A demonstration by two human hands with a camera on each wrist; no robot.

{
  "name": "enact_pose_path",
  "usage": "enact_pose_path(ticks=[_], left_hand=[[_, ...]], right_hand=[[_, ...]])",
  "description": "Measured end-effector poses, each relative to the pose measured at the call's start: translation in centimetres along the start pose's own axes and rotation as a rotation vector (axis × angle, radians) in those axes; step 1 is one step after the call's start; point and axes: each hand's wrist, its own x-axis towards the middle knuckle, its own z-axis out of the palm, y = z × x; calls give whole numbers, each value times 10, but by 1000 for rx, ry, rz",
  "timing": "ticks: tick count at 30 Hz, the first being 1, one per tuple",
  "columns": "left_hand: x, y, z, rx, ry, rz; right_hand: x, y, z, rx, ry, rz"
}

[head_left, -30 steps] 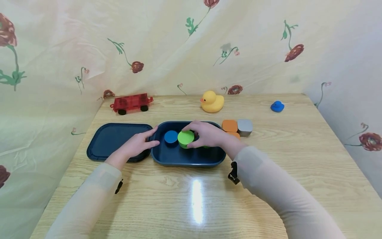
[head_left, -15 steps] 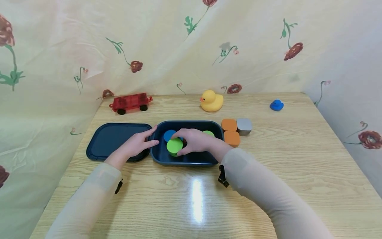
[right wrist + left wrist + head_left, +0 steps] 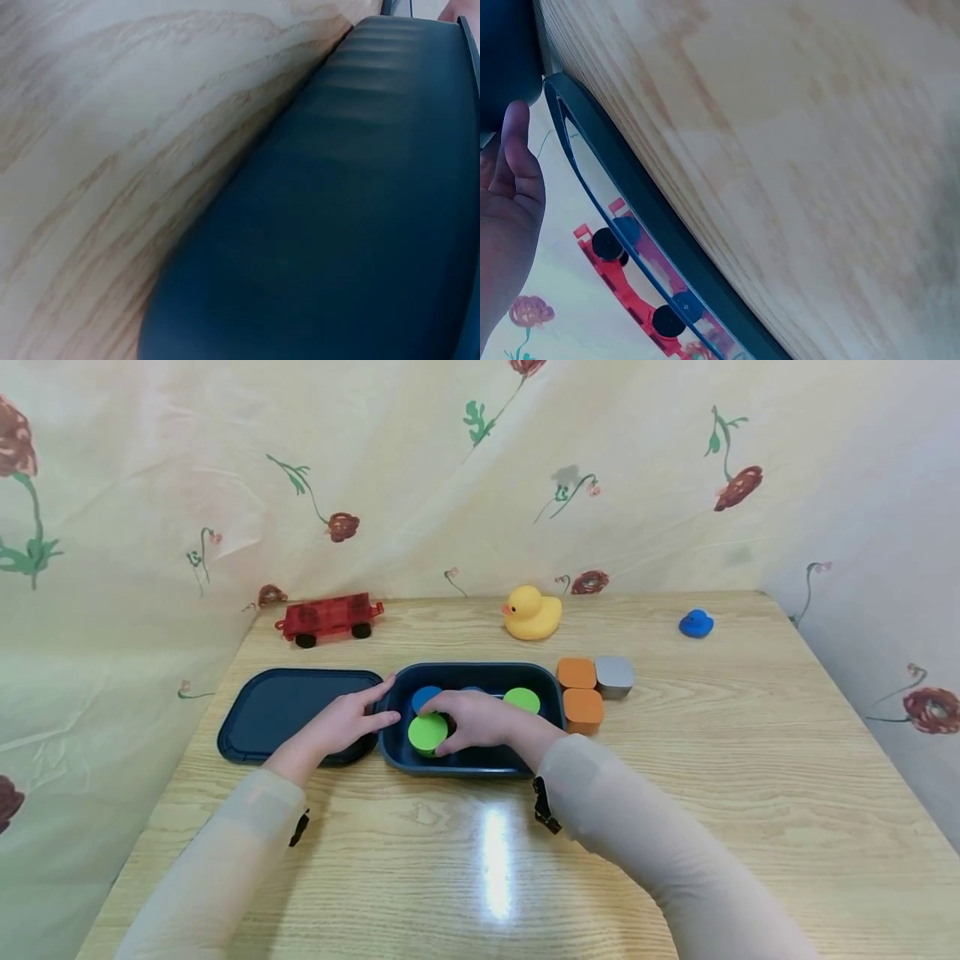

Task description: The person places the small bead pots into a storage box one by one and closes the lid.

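A dark blue oblong box (image 3: 480,772) lies open on the table. Inside it, toward the near left corner, my right hand (image 3: 480,721) grips a green round block (image 3: 427,734) between thumb and fingers. One blue round block (image 3: 426,697) sits just behind that, and another blue one (image 3: 472,688) is mostly hidden by my hand. A second green round block (image 3: 522,700) lies at the box's right end. My left hand (image 3: 341,723) has its fingers extended, fingertips at the box's left rim. In the right wrist view the box's outer wall (image 3: 322,195) hides the right hand's grip.
Left of the box lies a dark blue lid (image 3: 288,714), partly under my left hand. Two orange blocks (image 3: 577,673) and a grey block (image 3: 615,675) stand by its right end. Behind are a red wagon (image 3: 328,618), a yellow duck (image 3: 532,613) and a small blue duck (image 3: 696,624).
My right hand has carried the green round block left and nearer within the box, from beside the blue block to the near left corner. The left hand stays put.
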Motion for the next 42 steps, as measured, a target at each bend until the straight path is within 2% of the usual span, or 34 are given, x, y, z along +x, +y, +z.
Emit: enact_pose_path(ticks=[17, 26, 42], left_hand=[[2, -1, -1, -2, -8, -5], [2, -1, -1, 1, -3, -4], [1, -2, -1, -8, -9, -20]], right_hand=[[9, -4, 10, -77, 7, -13], [9, -7, 12, -118, 8, -85], [10, -8, 16, -121, 9, -82]])
